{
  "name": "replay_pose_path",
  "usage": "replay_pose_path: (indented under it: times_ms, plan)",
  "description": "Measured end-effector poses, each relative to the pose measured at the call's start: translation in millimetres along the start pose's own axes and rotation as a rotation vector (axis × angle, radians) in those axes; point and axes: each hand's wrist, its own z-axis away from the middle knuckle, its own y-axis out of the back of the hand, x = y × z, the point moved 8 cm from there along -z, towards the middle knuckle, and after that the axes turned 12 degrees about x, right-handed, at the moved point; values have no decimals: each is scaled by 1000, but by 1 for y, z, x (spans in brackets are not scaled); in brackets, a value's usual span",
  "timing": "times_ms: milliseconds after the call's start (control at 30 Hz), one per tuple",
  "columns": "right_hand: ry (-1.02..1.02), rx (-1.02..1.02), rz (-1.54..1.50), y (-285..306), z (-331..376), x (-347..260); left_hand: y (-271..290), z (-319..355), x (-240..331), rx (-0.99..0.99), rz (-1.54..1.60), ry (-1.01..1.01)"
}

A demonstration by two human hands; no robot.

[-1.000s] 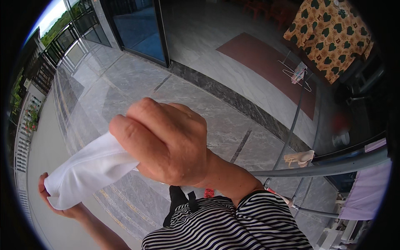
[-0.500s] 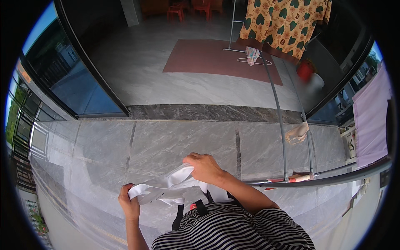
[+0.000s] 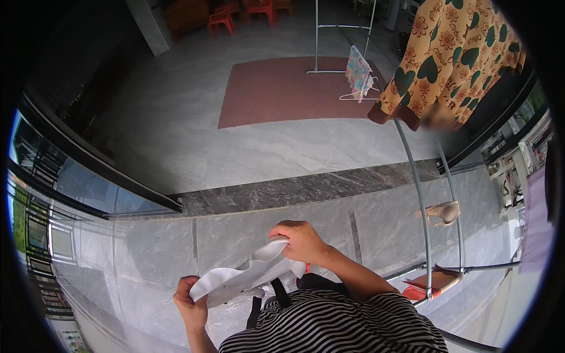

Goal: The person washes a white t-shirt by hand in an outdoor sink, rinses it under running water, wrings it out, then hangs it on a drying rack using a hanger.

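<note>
A white piece of cloth point(image 3: 238, 281) with a broad band along its top edge is stretched between my two hands, in front of my striped shirt. My left hand point(image 3: 191, 300) pinches one end of the band at the lower left. Further right and higher, my right hand point(image 3: 299, 240) grips the other end. The band sags and ripples between them. Which garment this is I cannot make out; its lower part bunches near my body.
A metal drying rack point(image 3: 419, 200) stands at my right, with a beige bra point(image 3: 444, 213) on it. A patterned curtain-like cloth point(image 3: 453, 65) hangs at the upper right. Ahead lie a dark stone threshold point(image 3: 282, 191) and a reddish mat point(image 3: 276, 97). A lilac cloth point(image 3: 535, 223) hangs far right.
My view has shifted forward and turned, so the doorway and rack sit differently. Both hands keep their hold on the white cloth, which has moved slightly right and down in view.
</note>
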Motion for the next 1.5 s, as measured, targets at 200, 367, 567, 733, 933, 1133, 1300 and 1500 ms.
replay_pose_path:
  times_ms: [200, 367, 567, 733, 933, 1133, 1300, 1500]
  plan:
    - [83, 107, 52, 11, -174, 52, -105, -163, -12, -244, -38, 12]
    - [78, 270, 212, 26, -317, 103, -192, -336, -32, -348, 10, -9]
    - [-165, 176, 335, 28, -460, 164, -291, -526, 12, -405, 139, -159]
    - [-306, -19, 130, 60, -550, 249, -416, -639, 45, -561, 92, -201]
    - [-998, 623, -499, 190, -587, 510, -602, -718, 65, -645, -205, -435]
    - [-1349, 888, -358, 330, -619, 865, -801, -813, 45, -554, -457, -243]
    - [-1569, 1161, -26, 481, -646, 1124, -1022, -854, 38, -712, -729, -476]
    - [-1425, 1698, -443, 623, -748, 1250, -1174, -921, 77, -790, -1136, -408]
